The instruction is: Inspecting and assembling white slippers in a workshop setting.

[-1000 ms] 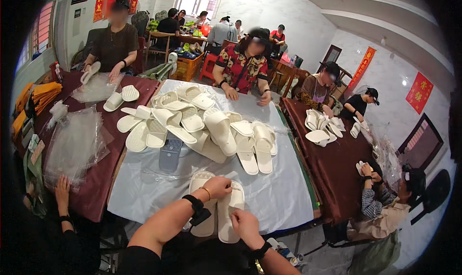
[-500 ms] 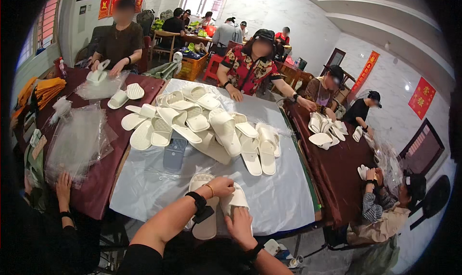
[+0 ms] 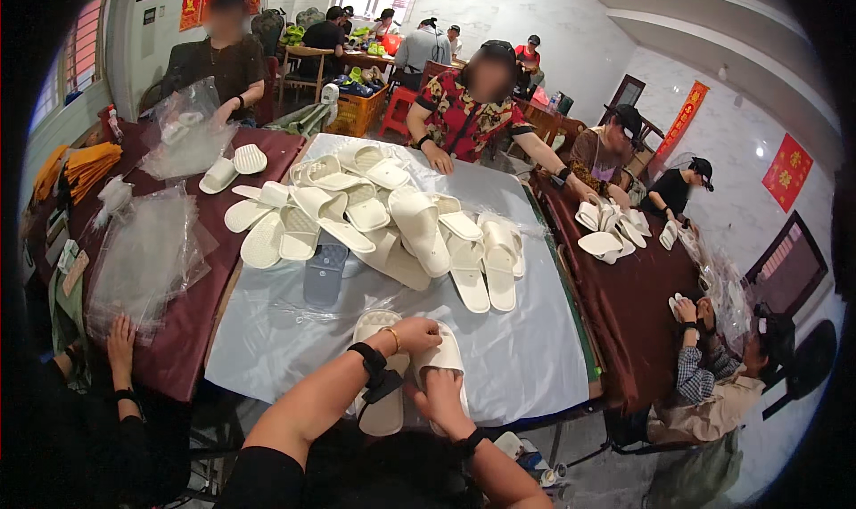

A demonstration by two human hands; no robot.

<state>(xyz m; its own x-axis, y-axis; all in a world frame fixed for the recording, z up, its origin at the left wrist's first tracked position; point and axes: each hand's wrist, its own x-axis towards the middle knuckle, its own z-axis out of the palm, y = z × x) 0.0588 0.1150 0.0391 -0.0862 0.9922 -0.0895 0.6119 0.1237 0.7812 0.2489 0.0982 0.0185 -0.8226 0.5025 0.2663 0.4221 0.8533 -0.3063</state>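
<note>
At the near edge of the table lies a pair of cream slide slippers, toes pointing away from me. My left hand [image 3: 415, 334] crosses over the left slipper [image 3: 383, 414], its fingers curled on the toe end of the right slipper [image 3: 452, 353]. From the heel side, my right hand [image 3: 440, 395] grips that same slipper, fingertips tucked at the strap opening and partly hidden. Beyond my hands, a heap of cream slippers [image 3: 415, 233] covers the middle of the table. A grey-blue slipper [image 3: 325, 275] lies at the heap's near side.
Clear plastic bags [image 3: 143, 264] lie on the dark red table to the left, near another person's hand [image 3: 120, 340]. Co-workers sit around the tables. More cream slippers [image 3: 609, 242] are on the right-hand table [image 3: 615, 322]. A yellow crate [image 3: 358, 114] stands behind.
My right hand has shifted slightly up, its fingers now further into the right slipper's strap opening. At the far left, a person has lifted a clear bag around a slipper.
</note>
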